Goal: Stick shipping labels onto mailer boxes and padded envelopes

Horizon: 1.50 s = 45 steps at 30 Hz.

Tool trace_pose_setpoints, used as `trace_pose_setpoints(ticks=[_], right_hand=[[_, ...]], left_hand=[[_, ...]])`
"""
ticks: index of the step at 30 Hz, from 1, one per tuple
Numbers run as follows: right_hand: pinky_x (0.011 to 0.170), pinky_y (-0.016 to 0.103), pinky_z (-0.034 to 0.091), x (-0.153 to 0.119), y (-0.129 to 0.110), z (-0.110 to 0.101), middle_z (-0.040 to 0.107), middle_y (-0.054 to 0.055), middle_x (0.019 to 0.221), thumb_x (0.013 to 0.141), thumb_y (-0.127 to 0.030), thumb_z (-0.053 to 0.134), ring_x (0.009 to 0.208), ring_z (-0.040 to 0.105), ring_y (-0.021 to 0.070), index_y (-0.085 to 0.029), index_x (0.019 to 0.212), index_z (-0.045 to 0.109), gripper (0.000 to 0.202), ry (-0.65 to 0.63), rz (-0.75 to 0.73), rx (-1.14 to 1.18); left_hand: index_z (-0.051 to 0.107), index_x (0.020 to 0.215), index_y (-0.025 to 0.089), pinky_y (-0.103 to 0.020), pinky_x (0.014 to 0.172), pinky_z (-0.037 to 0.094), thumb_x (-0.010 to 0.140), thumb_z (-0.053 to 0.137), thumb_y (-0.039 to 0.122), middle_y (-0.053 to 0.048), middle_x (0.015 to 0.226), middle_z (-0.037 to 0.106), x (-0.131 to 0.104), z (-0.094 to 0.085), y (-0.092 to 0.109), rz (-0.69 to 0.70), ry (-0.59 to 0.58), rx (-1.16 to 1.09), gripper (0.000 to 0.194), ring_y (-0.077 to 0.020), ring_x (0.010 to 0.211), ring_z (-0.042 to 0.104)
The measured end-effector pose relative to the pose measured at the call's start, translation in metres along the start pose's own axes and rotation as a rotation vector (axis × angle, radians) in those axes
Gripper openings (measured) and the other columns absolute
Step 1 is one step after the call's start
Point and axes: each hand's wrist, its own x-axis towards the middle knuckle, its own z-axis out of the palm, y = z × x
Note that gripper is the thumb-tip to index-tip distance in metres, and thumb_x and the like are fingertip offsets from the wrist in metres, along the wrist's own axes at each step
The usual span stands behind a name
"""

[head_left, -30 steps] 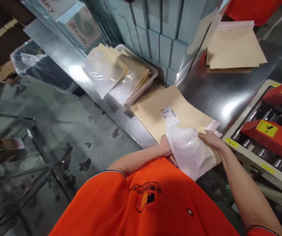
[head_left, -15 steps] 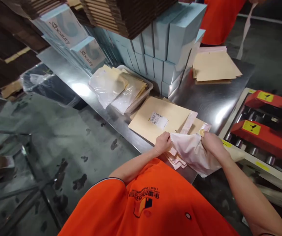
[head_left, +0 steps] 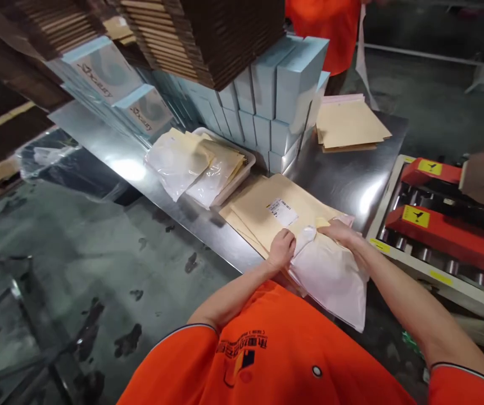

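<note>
A white plastic bag [head_left: 330, 273] hangs over the near edge of the metal table, partly on top of kraft envelopes. My left hand [head_left: 283, 248] is closed at the bag's upper left corner. My right hand [head_left: 340, 232] pinches its upper right edge, where a small yellowish piece [head_left: 321, 223] shows by the fingertips. Under and beyond the hands lies a kraft envelope [head_left: 262, 194] with a white printed label [head_left: 283, 212]. More envelopes are stacked beneath it, mostly covered. What the bag contains is hidden.
A white basket [head_left: 242, 179] of plastic-wrapped envelopes stands left on the metal table [head_left: 338, 174]. Behind rise light-blue boxes [head_left: 296, 84] and stacked cardboard [head_left: 216, 39]. More envelopes [head_left: 351, 124] lie at the far right. A roller conveyor [head_left: 448, 270] borders the table; a co-worker [head_left: 328, 34] stands beyond.
The bag has swung lower and spread out, and its top now covers the envelope's pink flap. My right hand has moved left, closer to the left hand. The whole view has shifted slightly.
</note>
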Motion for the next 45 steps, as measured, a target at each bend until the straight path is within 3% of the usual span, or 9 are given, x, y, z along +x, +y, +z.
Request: trace_pose_setpoints(ticks=[8, 18, 24, 28, 33, 39, 41, 43, 45], right_hand=[[0.089, 0.032, 0.048, 0.02, -0.02, 0.058, 0.072, 0.023, 0.107, 0.084, -0.015, 0.057, 0.104, 0.068, 0.029, -0.007, 0.104, 0.075, 0.027, 0.039, 0.062, -0.114], [0.09, 0.038, 0.051, 0.05, -0.024, 0.05, 0.07, 0.026, 0.112, 0.091, -0.017, 0.044, 0.107, 0.067, 0.0322, -0.002, 0.115, 0.07, 0.039, 0.217, 0.181, -0.018], [0.118, 0.059, 0.02, -0.035, -0.017, 0.087, 0.036, 0.027, 0.155, 0.094, -0.043, 0.049, 0.149, 0.02, 0.0384, -0.001, 0.146, 0.041, 0.067, 0.607, -0.246, -0.142], [0.117, 0.068, 0.01, -0.072, 0.009, 0.135, 0.04, 0.02, 0.155, 0.094, -0.049, 0.049, 0.149, 0.022, 0.0391, -0.013, 0.146, 0.045, 0.064, 0.475, -0.567, -0.244], [0.119, 0.063, 0.021, -0.03, 0.01, 0.15, 0.043, 0.023, 0.152, 0.093, -0.021, 0.043, 0.147, 0.028, 0.0345, -0.005, 0.143, 0.048, 0.052, 0.518, -0.519, -0.077], [0.114, 0.052, 0.038, -0.006, -0.021, 0.12, 0.063, 0.016, 0.128, 0.082, -0.016, 0.052, 0.128, 0.051, 0.032, -0.012, 0.114, 0.069, 0.037, 0.332, -0.763, 0.138], [0.116, 0.051, 0.035, -0.021, 0.006, 0.1, 0.062, 0.014, 0.131, 0.089, -0.023, 0.049, 0.132, 0.048, 0.0298, -0.016, 0.111, 0.069, 0.031, 0.528, -0.609, 0.211], [0.115, 0.053, 0.033, -0.038, 0.052, 0.083, 0.056, 0.018, 0.138, 0.091, -0.031, 0.05, 0.136, 0.044, 0.0306, -0.015, 0.122, 0.063, 0.037, 0.818, -0.199, 0.322], [0.108, 0.053, 0.041, -0.054, 0.099, 0.076, 0.058, 0.022, 0.134, 0.086, -0.039, 0.057, 0.127, 0.052, 0.0337, -0.011, 0.13, 0.056, 0.052, 0.887, 0.213, 0.486]], left_hand=[[0.051, 0.074, 0.02, -0.029, 0.08, 0.049, 0.092, 0.048, 0.012, -0.005, 0.088, 0.054, 0.005, -0.004, 0.001, -0.002, 0.109, -0.026, 0.019, -0.016, 0.084, 0.054], [0.055, 0.09, 0.02, -0.027, 0.076, 0.046, 0.092, 0.046, 0.016, -0.005, 0.091, 0.06, 0.005, -0.033, -0.007, -0.185, -0.299, 0.293, 0.01, -0.0169, 0.083, 0.057], [0.055, 0.094, 0.019, -0.026, 0.073, 0.044, 0.093, 0.044, 0.017, -0.005, 0.093, 0.065, 0.014, -0.021, -0.001, -0.228, -0.374, 0.298, 0.011, -0.0164, 0.081, 0.059], [0.054, 0.091, 0.02, -0.025, 0.073, 0.044, 0.094, 0.044, 0.017, -0.002, 0.09, 0.065, 0.015, -0.023, -0.004, -0.191, -0.412, 0.278, 0.011, -0.015, 0.08, 0.059], [0.053, 0.086, 0.02, -0.025, 0.074, 0.044, 0.093, 0.048, 0.019, -0.001, 0.085, 0.063, 0.025, -0.028, -0.002, -0.059, -0.431, 0.262, 0.009, -0.0151, 0.081, 0.059], [0.056, 0.087, 0.02, -0.028, 0.077, 0.046, 0.093, 0.046, 0.016, -0.005, 0.087, 0.068, 0.045, -0.028, 0.009, -0.109, -0.353, 0.346, 0.012, -0.0178, 0.085, 0.064], [0.058, 0.091, 0.019, -0.028, 0.075, 0.046, 0.094, 0.045, 0.018, -0.006, 0.088, 0.07, 0.046, -0.027, 0.011, -0.17, -0.383, 0.397, 0.013, -0.0186, 0.084, 0.066], [0.059, 0.094, 0.018, -0.028, 0.073, 0.046, 0.094, 0.046, 0.02, -0.008, 0.093, 0.071, 0.044, -0.027, 0.014, -0.195, -0.426, 0.452, 0.013, -0.0199, 0.086, 0.067], [0.059, 0.097, 0.017, -0.029, 0.072, 0.046, 0.096, 0.046, 0.022, -0.01, 0.098, 0.072, 0.041, -0.028, 0.017, -0.201, -0.465, 0.521, 0.015, -0.0218, 0.09, 0.068]])
